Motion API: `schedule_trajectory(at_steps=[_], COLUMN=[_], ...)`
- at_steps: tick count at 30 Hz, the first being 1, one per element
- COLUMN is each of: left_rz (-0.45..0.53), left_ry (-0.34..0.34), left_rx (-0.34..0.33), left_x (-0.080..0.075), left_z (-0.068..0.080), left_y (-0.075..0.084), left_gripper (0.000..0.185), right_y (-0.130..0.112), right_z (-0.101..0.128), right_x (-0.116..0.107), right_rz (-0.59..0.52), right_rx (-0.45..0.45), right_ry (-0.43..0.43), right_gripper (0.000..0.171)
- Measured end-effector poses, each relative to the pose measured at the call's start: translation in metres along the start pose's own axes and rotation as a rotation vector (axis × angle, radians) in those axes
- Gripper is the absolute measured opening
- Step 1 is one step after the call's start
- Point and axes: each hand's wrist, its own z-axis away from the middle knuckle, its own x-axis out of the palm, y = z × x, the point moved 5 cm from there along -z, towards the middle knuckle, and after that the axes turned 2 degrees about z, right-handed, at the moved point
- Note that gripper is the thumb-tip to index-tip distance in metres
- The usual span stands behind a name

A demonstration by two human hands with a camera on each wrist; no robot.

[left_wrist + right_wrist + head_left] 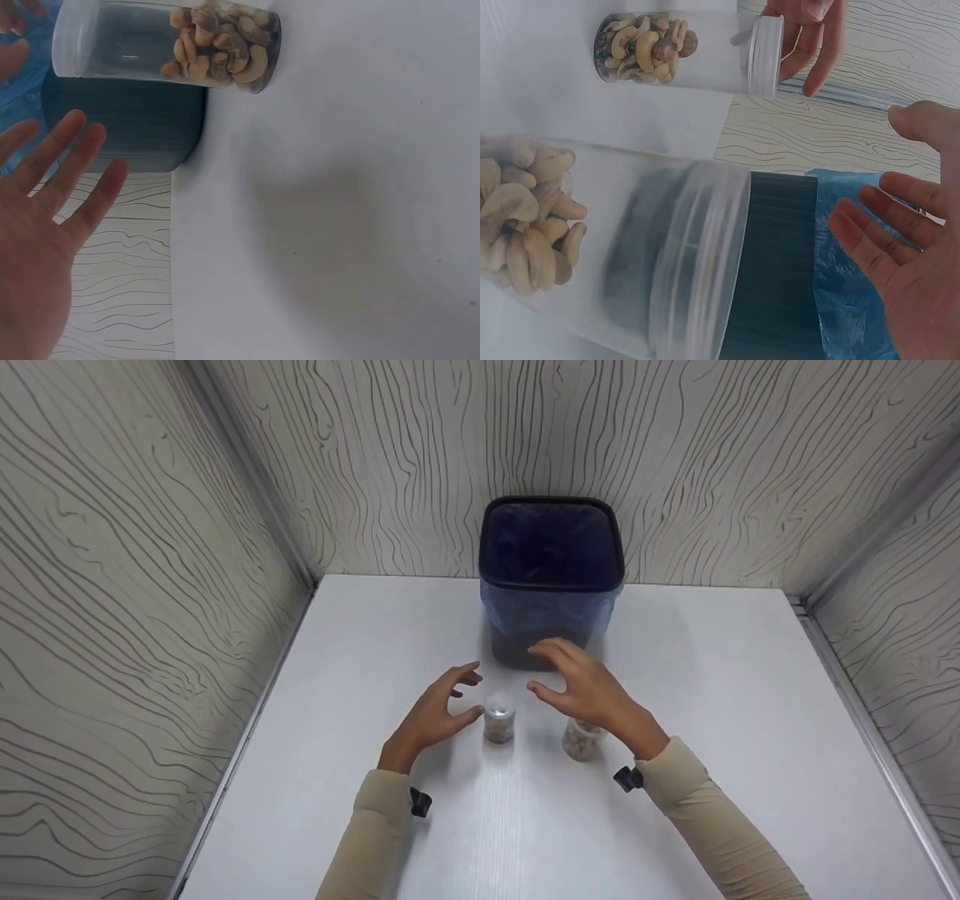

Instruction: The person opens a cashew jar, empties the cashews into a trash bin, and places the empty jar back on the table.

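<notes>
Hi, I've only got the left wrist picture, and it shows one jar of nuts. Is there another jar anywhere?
Observer: Yes, the head view shows a second jar of nuts, partly hidden by the right hand.
Operator: Is that hand holding it?
Observer: No, the right wrist view shows a gap between them.
Operator: And the top of the bin?
Observer: It's open, with a dark rim.
</notes>
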Motion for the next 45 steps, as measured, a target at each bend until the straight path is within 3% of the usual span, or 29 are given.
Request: schedule_trajectory(at_steps=[11,25,45], left_rz=[0.055,0.085,0.267], left_ry=[-0.035,-0.057,-0.072], left_rx=[-0.018,-0.052,-0.049], left_x=[0.015,0.036,0.061], left_z=[0.005,0.003,-0.001], left_y=[-0.008,-0.020,-0.025], left_gripper=[0.086,0.083,0.079], right_y=[-0.005,-0.013,-0.021], right_z=[0.000,0.000,0.009], right_x=[0.017,0.037,0.066], right_rz=[-0.007,-0.010,-0.055], right_rx=[0.017,-0.038,-0.071], right_ry=[-0.078,-0.105,-0.152], right_gripper=[0.053,0.055,0.063])
